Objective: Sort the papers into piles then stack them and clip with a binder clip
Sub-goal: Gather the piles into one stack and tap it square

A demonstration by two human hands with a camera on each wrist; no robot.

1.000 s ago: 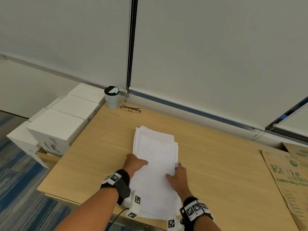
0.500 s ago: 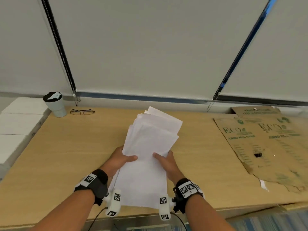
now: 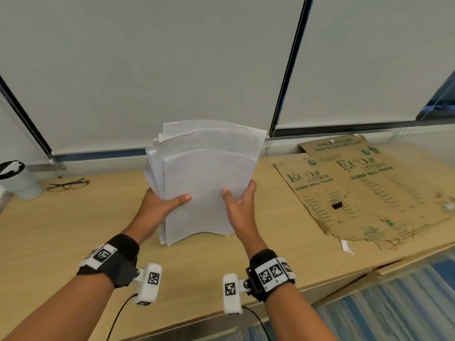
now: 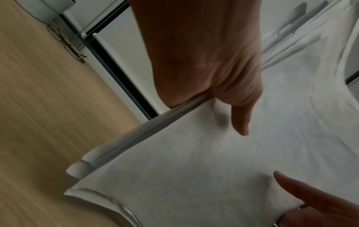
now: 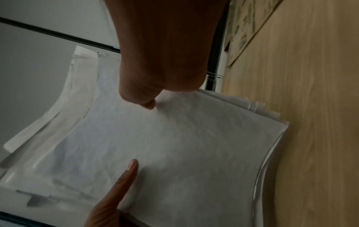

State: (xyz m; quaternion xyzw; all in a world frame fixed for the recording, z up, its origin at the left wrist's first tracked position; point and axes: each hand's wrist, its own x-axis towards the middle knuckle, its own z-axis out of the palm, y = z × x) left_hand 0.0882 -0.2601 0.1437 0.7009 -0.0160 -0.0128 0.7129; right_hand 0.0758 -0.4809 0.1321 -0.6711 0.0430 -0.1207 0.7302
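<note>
A loose stack of white papers (image 3: 206, 178) stands upright above the wooden table (image 3: 61, 230), its sheets fanned unevenly at the top. My left hand (image 3: 162, 205) grips its left edge, thumb across the front sheet. My right hand (image 3: 240, 200) grips the right edge the same way. The left wrist view shows the left thumb (image 4: 240, 113) pressed on the papers (image 4: 194, 169). In the right wrist view the right thumb (image 5: 143, 98) presses the papers (image 5: 174, 145). A black binder clip (image 3: 336, 205) lies on the cardboard to the right.
A flattened brown cardboard box (image 3: 369, 193) covers the table's right side. Glasses (image 3: 67, 185) and a white cup with a black lid (image 3: 17, 180) sit at the far left by the window blinds. The table's front edge runs just below my wrists.
The papers went from lying flat on the table to being lifted and held upright between both hands. My view swung right, bringing the cardboard and clip into sight.
</note>
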